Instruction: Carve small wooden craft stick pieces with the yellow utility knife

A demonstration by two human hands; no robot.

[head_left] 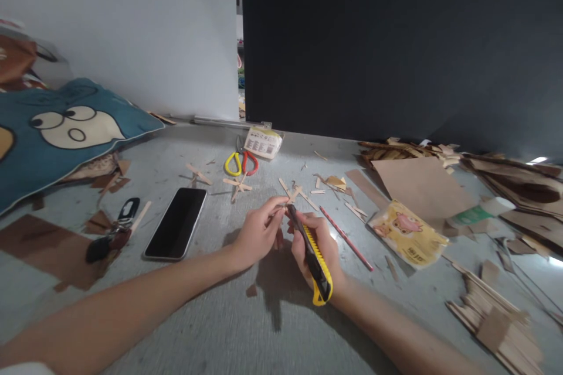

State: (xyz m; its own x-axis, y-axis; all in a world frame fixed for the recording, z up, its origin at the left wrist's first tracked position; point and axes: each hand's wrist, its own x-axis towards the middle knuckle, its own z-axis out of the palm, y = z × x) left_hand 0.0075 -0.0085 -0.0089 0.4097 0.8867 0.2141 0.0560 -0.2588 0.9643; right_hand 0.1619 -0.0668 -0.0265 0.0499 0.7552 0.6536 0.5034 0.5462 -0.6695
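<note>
My right hand (328,246) is wrapped round a yellow and black utility knife (317,263), its tip end up toward my other fingers. Thumb and fingers of my left hand (257,234) pinch together right at the knife's front end; whatever sits between them is too small and hidden to make out. Just beyond the fingertips lie crossed wooden sticks (297,192). Farther left rests a star-shaped bundle of sticks (238,186), with another crossed pair (199,174) beside it. A red patterned pencil (346,239) lies right of my right hand.
Scissors (241,163) with yellow and red handles lie at the back by a small packet (263,142). A phone (176,224) and keys (109,243) are left. On the right are a yellow packet (408,234), a glue bottle (481,212), cardboard (424,187) and wood scraps (497,316).
</note>
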